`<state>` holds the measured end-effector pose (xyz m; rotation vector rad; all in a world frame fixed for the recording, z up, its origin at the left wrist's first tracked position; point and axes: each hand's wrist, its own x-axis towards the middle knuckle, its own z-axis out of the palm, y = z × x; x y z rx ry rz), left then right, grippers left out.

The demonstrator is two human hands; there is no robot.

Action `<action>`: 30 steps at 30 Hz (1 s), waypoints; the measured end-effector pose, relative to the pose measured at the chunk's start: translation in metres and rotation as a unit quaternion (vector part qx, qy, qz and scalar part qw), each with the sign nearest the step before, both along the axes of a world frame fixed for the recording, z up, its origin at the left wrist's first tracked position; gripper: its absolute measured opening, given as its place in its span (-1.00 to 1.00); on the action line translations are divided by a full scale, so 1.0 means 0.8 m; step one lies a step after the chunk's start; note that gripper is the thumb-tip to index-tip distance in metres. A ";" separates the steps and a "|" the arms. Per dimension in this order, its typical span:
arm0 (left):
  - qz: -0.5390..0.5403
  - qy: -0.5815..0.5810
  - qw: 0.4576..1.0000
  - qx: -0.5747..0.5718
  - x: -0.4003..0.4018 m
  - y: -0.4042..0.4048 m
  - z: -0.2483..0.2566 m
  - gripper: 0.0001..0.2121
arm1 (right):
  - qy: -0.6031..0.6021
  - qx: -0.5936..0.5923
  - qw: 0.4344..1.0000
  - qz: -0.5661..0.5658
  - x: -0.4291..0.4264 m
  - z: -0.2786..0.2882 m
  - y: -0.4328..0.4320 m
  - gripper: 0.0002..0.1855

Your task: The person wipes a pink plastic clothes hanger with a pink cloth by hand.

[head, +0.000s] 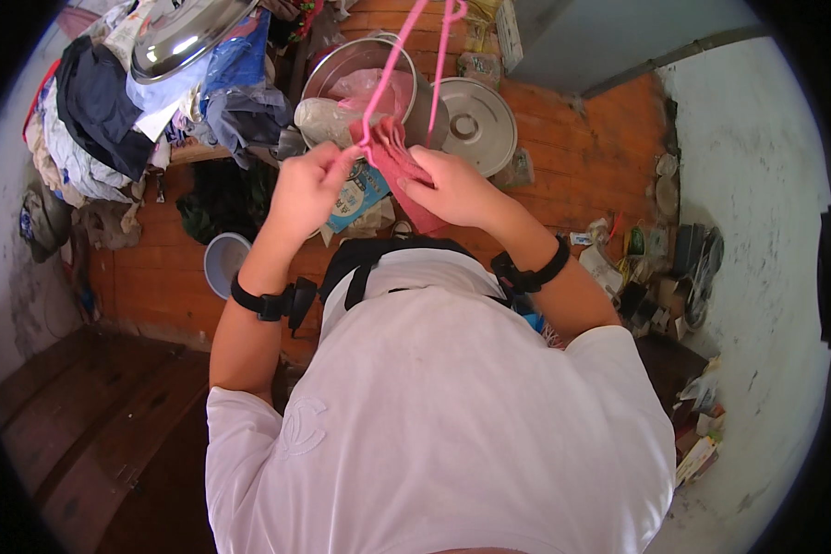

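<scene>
A pink clothes hanger (pixel 392 62) rises in front of me, its lower end near my hands. My left hand (pixel 310 183) pinches the hanger close to its bend, thumb toward the red cloth. Gathered in folds, the red cloth (pixel 396 166) hangs beside the hanger, and my right hand (pixel 451 181) grips its right side. Whether the cloth is looped over the hanger I cannot tell. Behind them a large metal pot (pixel 360 52) stands with a pink plastic bag (pixel 368 86) inside. A round metal lid (pixel 488 114) lies to its right on the floor.
Clothes (pixel 100 104) are heaped at the upper left under a shiny metal lid (pixel 183 34). A pale blue bucket (pixel 228 263) stands on the wooden floor. Boxes and bags (pixel 654 298) line the right wall. A dark wooden surface (pixel 90 429) fills the lower left.
</scene>
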<state>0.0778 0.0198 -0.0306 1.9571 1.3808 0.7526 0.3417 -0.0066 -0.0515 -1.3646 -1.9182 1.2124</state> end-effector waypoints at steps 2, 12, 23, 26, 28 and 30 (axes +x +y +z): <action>0.043 -0.056 0.996 -0.053 -0.010 0.006 0.006 -0.62 | -0.094 0.078 0.991 0.049 0.006 -0.013 -0.007 -0.67; -0.044 0.015 0.996 -0.071 -0.007 0.001 0.014 -0.66 | -0.085 0.112 0.990 0.031 -0.016 0.008 0.002 -0.70; 0.027 0.073 0.996 -0.033 -0.037 -0.002 0.010 -0.58 | -0.304 -0.018 0.953 0.004 0.017 -0.042 -0.012 -0.59; 0.031 0.070 0.996 -0.053 -0.044 -0.007 0.010 -0.57 | -0.262 0.008 0.964 -0.047 0.027 -0.026 -0.005 -0.54; 0.038 0.066 0.995 -0.067 -0.049 -0.006 0.003 -0.57 | -0.244 0.019 0.967 -0.067 0.032 -0.015 -0.002 -0.52; 0.046 0.061 0.994 -0.080 -0.048 -0.006 0.002 -0.57 | -0.164 0.035 0.982 -0.085 0.036 -0.003 0.001 -0.50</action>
